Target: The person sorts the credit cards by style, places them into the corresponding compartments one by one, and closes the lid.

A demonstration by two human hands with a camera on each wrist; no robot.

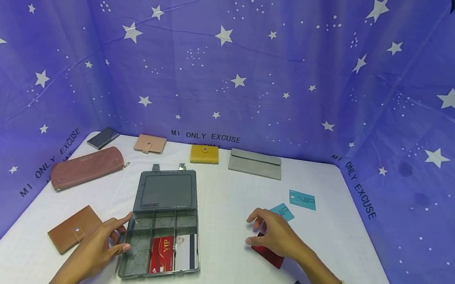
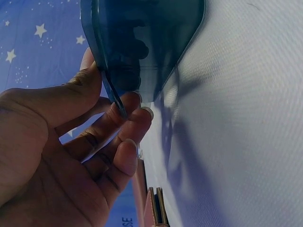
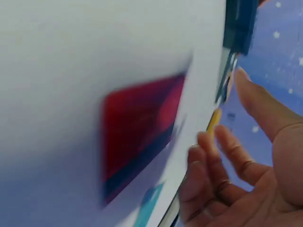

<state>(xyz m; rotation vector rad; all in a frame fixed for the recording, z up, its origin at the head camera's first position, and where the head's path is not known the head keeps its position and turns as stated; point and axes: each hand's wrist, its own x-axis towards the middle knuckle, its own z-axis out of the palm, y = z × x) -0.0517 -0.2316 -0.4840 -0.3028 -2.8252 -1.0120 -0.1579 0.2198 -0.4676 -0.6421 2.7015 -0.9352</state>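
Observation:
A grey translucent compartment box [image 1: 135, 268] lies with its lid [image 1: 169, 189] folded back on the table. My left hand [image 1: 96, 243] grips its left side, thumb at the rim and index finger near the hinge. In the left wrist view the fingers bend close against the dark wall [image 2: 151, 52]. A red VIP card [image 1: 162, 254] and a white card with a black stripe [image 1: 186, 252] are in its front middle and right compartments. My right hand [image 1: 280, 234] hovers with nothing held, fingers loosely bent, over a dark red striped card [image 3: 142, 123]. Two teal VIP cards [image 1: 302, 200] [image 1: 285, 211] lie beyond it.
Along the back stand a black card holder [image 1: 103, 138], a pink wallet [image 1: 150, 143], a yellow wallet [image 1: 205, 154] and a grey long wallet [image 1: 255, 164]. At left are a maroon zip wallet [image 1: 87, 168] and a brown wallet [image 1: 72, 230]. A starry curtain [image 1: 235, 60] surrounds the white table.

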